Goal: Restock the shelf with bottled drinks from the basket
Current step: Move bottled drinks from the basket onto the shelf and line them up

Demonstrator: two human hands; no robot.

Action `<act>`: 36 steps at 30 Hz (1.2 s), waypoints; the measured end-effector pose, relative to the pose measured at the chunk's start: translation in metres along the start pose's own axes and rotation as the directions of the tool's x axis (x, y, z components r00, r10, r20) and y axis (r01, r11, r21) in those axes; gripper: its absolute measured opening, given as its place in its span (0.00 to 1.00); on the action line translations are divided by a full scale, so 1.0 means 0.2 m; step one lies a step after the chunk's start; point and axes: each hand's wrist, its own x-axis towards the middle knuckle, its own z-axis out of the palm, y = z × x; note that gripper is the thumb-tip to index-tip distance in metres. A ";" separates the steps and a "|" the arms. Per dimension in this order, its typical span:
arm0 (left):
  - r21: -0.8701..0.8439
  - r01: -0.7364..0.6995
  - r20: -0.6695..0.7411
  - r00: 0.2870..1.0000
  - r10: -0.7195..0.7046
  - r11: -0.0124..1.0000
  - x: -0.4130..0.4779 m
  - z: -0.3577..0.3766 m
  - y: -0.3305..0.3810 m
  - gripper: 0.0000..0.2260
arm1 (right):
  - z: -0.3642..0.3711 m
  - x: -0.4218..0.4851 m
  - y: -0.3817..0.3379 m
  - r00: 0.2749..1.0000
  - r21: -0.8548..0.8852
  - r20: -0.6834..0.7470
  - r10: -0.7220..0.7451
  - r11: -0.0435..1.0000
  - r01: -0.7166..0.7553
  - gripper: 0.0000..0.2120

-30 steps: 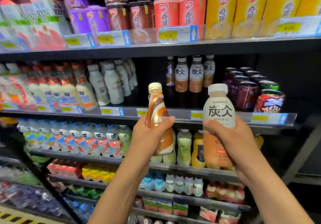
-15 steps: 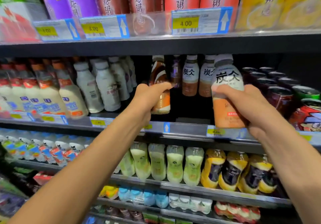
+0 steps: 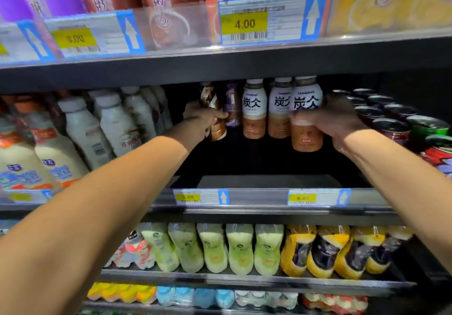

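Observation:
Both arms reach deep into the dark middle shelf (image 3: 256, 181). My left hand (image 3: 200, 121) grips a brown-and-white swirled bottle (image 3: 215, 129), held upright beside a purple-labelled bottle (image 3: 232, 104) at the back. My right hand (image 3: 335, 119) grips a white-capped bottle with a white and orange-brown label (image 3: 307, 116), held low over the shelf floor just right of two matching bottles (image 3: 254, 109) standing at the rear. The basket is out of view.
White milk-type bottles (image 3: 85, 129) fill the shelf to the left, and dark cans (image 3: 391, 124) stand to the right. Above sits a shelf of cups behind price tags (image 3: 244, 23). Below are rows of green bottles (image 3: 212, 248) and yellow bottles (image 3: 318, 251).
Both hands have pushed further back into the middle shelf with their bottles. The camera has moved closer, so the shelf looks larger.

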 end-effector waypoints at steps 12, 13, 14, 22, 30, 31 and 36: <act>0.266 -0.158 -0.008 0.986 0.166 0.951 0.26 0.09 -0.11 0.37 | 0.03 0.27 0.17 0.992 -0.177 -0.103 0.067 0.981 -0.084 0.39; 0.280 -0.171 -0.009 0.983 0.181 0.945 0.26 0.09 -0.11 0.37 | 0.03 0.28 0.18 0.993 -0.206 -0.100 0.061 0.975 -0.080 0.39; 0.295 -0.187 -0.007 0.980 0.198 0.937 0.28 0.09 -0.11 0.36 | 0.03 0.29 0.18 0.994 -0.236 -0.096 0.049 0.969 -0.070 0.39; 0.349 -0.236 0.025 0.970 0.243 0.907 0.39 0.13 -0.11 0.31 | -0.02 0.35 0.17 0.998 -0.339 -0.054 -0.025 0.941 0.005 0.29; 0.344 -0.163 -0.110 0.971 0.213 0.925 0.45 0.17 -0.14 0.37 | -0.01 0.42 0.18 0.999 -0.397 -0.035 -0.026 0.918 0.010 0.27; 0.350 -0.165 -0.107 0.971 0.214 0.922 0.45 0.16 -0.14 0.37 | -0.01 0.42 0.18 0.999 -0.397 -0.043 -0.021 0.918 0.003 0.27; 0.388 -0.213 -0.093 0.959 0.268 0.897 0.43 0.15 -0.14 0.35 | 0.01 0.43 0.18 0.997 -0.390 -0.075 -0.020 0.921 -0.011 0.30</act>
